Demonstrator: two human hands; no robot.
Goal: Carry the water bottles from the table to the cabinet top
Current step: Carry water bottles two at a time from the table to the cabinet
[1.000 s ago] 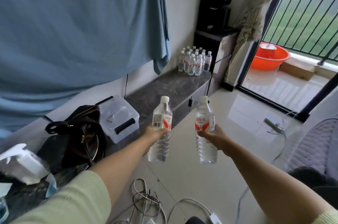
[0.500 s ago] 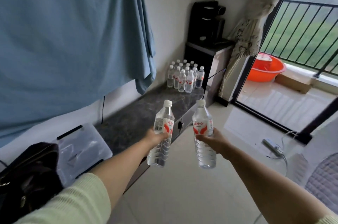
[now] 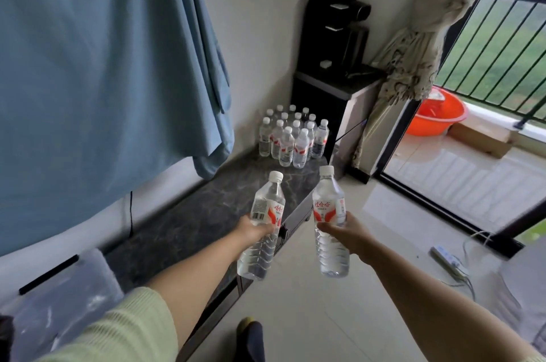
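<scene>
A cluster of clear plastic water bottles with white caps (image 3: 292, 137) stands at the far end of the dark marble-patterned cabinet top (image 3: 206, 213), so a good part of the task appears done. Two bottles are in transit. The left hand (image 3: 254, 230) is clamped round the middle of a clear, red-labelled bottle (image 3: 264, 225), which tilts slightly and hangs over the cabinet's near edge. The right hand (image 3: 344, 231) grips a second, upright bottle of the same kind (image 3: 329, 219) over the pale tiled floor (image 3: 310, 317), beside the cabinet. Both bottles remain well short of the cluster; setting them down is outstanding. The table is out of view, so the remaining count cannot be determined.
</scene>
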